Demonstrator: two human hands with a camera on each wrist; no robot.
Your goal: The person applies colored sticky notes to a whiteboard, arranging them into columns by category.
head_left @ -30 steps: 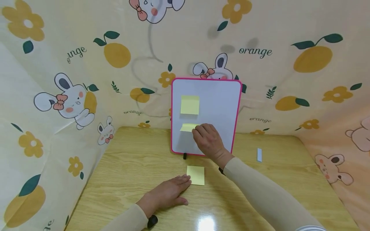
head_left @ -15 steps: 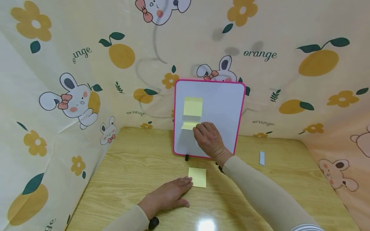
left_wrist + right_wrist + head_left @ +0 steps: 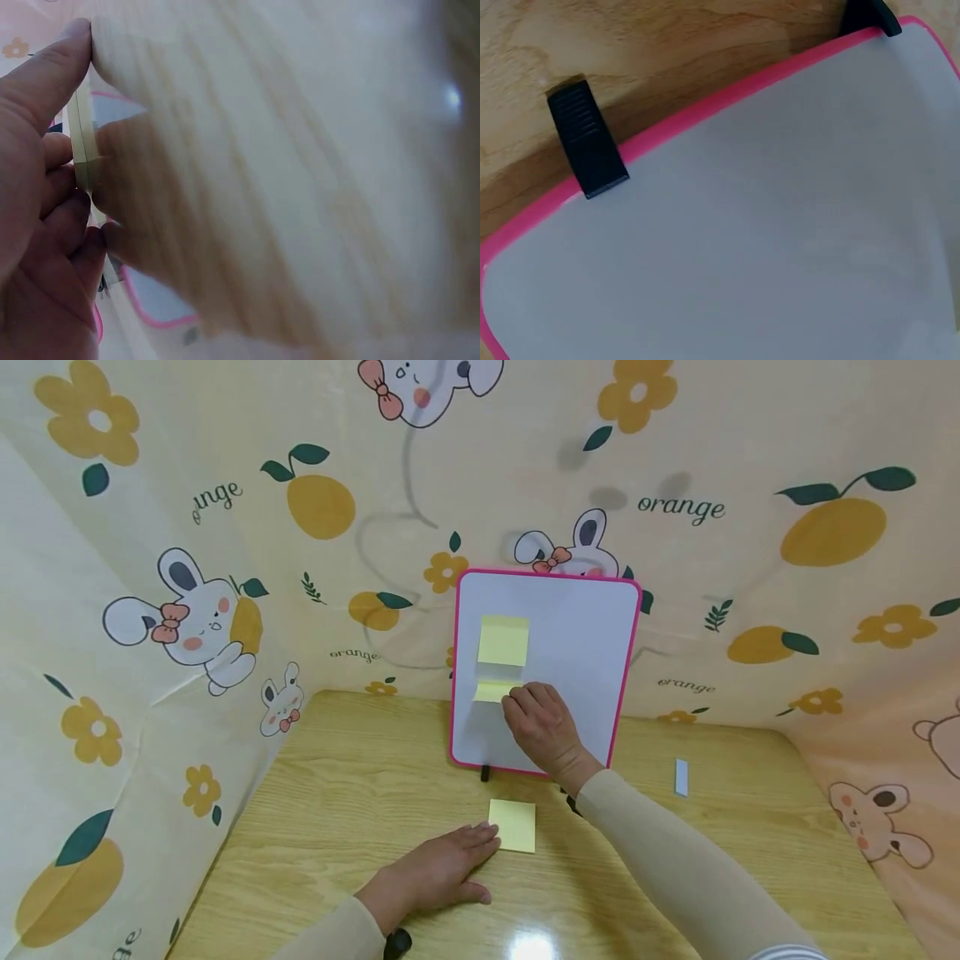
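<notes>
Checking the lower yellow note (image 3: 491, 692) first: it sits at the whiteboard (image 3: 573, 639), beneath the upper yellow note (image 3: 504, 641), and looks foreshortened, as though angled off the surface. Whether its whole top edge is stuck cannot be told. The right hand (image 3: 543, 722) has curled fingers, its grip drawn down to an apparent pinch at the note's right edge; knuckles hide the exact contact. Principal risk: partial adhesion. If only one end is pressed home, the note may peel and drop, and a sideways tug on release could skew or crease it. Secondary risk: excess push could rock the whiteboard, carried on black feet (image 3: 589, 139) hooked over its rim. On the tabletop (image 3: 360, 760), the left hand (image 3: 438, 868) lies with fingers extended, grasping nothing, fingertips touching the note pad (image 3: 517, 827); a careless nudge could shift it.
</notes>
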